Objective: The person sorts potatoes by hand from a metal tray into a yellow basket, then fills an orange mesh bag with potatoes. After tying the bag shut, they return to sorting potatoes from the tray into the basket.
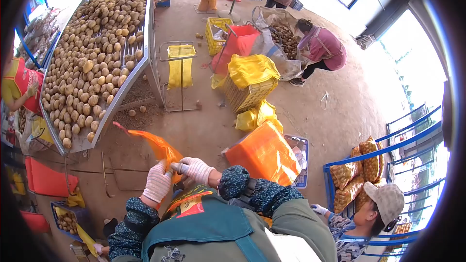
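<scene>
An orange mesh bag (162, 146) stretches up and left from my two gloved hands, its reddish tip hanging out past them. My left hand (158, 182), in a striped knit glove, is closed around the lower part of the bag. Beside it, almost touching, my right hand (196, 170) in a similar glove pinches the bag's edge. Part of the bag is hidden behind my fingers and in front of my green apron (208, 218). A stack of orange mesh bags (262, 157) lies to the right of my right hand.
A sloped metal table (154, 68) holds many potatoes at the left. Ahead stand a metal bag stand (181, 78) and a crate (250, 94) topped with yellow bags. A person in pink (327, 48) bends over a large sack. Filled potato bags (349, 191) sit on a blue rack beside another person (364, 218).
</scene>
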A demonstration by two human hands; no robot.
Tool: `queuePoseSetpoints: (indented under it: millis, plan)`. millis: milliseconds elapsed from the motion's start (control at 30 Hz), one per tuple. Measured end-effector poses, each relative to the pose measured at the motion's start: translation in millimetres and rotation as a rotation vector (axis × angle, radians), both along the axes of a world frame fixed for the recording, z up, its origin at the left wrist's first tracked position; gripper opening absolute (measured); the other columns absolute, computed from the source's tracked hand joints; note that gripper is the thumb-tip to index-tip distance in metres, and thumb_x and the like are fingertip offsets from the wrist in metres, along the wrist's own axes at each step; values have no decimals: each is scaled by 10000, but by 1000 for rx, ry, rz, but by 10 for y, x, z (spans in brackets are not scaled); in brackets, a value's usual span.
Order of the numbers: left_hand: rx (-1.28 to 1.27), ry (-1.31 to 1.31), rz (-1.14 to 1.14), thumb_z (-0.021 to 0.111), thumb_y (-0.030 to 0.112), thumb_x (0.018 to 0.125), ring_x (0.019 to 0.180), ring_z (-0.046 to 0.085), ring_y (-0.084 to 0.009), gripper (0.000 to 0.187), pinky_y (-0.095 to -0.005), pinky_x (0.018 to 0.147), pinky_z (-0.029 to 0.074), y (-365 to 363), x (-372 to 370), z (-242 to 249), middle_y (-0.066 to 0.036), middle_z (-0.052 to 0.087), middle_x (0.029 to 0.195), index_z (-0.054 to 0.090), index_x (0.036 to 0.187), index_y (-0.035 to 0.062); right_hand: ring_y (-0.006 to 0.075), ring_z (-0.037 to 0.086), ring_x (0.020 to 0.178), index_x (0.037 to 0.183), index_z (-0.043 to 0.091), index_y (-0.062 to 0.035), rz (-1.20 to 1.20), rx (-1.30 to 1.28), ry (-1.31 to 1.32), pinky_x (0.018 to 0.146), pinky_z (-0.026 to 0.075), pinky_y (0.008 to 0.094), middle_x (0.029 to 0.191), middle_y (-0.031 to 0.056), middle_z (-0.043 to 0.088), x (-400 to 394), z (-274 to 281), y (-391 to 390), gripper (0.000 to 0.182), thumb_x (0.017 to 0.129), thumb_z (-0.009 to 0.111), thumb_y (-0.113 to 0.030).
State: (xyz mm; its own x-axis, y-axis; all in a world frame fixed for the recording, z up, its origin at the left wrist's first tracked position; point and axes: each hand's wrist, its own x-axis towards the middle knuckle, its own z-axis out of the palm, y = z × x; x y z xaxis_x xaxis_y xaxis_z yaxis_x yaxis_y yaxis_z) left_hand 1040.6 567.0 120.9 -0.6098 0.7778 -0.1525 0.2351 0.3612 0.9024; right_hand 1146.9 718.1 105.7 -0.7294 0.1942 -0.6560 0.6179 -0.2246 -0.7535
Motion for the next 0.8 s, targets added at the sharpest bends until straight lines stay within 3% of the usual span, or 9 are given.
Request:
queuePoseSetpoints:
  millis: [33, 100, 200, 233, 300, 467, 500, 600, 800]
  plan:
    - [7, 10, -6, 598, 98, 969, 798, 679, -305, 161, -399, 740, 532, 53, 84, 21, -211, 692, 868, 655, 1070, -13, 147, 653, 750, 1160, 679, -11, 45, 97, 119, 707, 553, 303, 938, 68, 699, -52, 18, -26, 562, 937, 686, -527]
    - [164, -471, -27, 620, 107, 973, 900, 674, -207, 256, -351, 807, 549, 153, 224, 63, -108, 701, 1000, 612, 1190, -29, 207, 659, 722, 1129, 681, -41, -45, 114, 90, 618, 553, 374, 895, 100, 692, -53, 172, -1, 474, 963, 645, -484]
    - [273, -468, -97, 651, 98, 956, 1001, 656, -172, 397, -311, 880, 542, 218, 304, 337, -86, 688, 1100, 559, 1314, -46, 185, 657, 710, 1126, 680, -44, -90, 204, 274, 600, 548, 341, 854, 75, 688, -23, -427, 137, 365, 1018, 589, -381]
    - [261, -472, -75, 651, 98, 956, 1001, 656, -172, 397, -311, 880, 542, 199, 301, 327, -86, 688, 1100, 559, 1314, -46, 168, 656, 714, 1124, 678, -43, -147, 19, 178, 585, 543, 323, 834, 59, 687, 30, -237, 126, 321, 1050, 538, -323]
    - [249, -693, -23, 665, 103, 949, 1056, 649, -165, 466, -297, 920, 528, 148, 270, 186, -120, 695, 1131, 537, 1374, -42, 159, 656, 715, 1132, 675, -41, -179, 10, 147, 583, 542, 321, 834, 53, 688, 71, -95, 100, 338, 1050, 541, -341]
    - [77, -306, 28, 605, 103, 986, 953, 673, -160, 366, -290, 850, 550, 25, 304, 44, -101, 705, 1082, 589, 1321, -45, 130, 634, 702, 1093, 703, -38, -141, -27, 128, 657, 545, 304, 853, 32, 697, 80, -19, 72, 290, 1023, 622, -308]
    - [5, -209, 27, 590, 83, 993, 921, 678, -158, 347, -279, 826, 557, -22, 272, 59, -82, 697, 1060, 587, 1312, -53, 128, 637, 694, 1080, 703, -45, -162, -6, 154, 641, 551, 301, 839, 28, 694, 56, -292, 84, 294, 1022, 620, -321]
    - [89, -573, 295, 576, 77, 1000, 851, 668, -139, 277, -264, 767, 561, -201, 249, -8, -83, 695, 1031, 623, 1251, -28, 169, 649, 610, 1084, 674, -63, -248, -15, 217, 547, 559, 311, 792, 62, 693, 71, -328, 114, 345, 1035, 577, -390]
    - [253, -526, 637, 559, 79, 1008, 839, 664, -140, 169, -279, 762, 571, -807, -130, -485, -63, 684, 992, 648, 1136, 13, 157, 629, 587, 1062, 662, -42, -225, 352, 131, 515, 517, 293, 773, 56, 676, 265, -526, 251, 296, 1052, 536, -311]
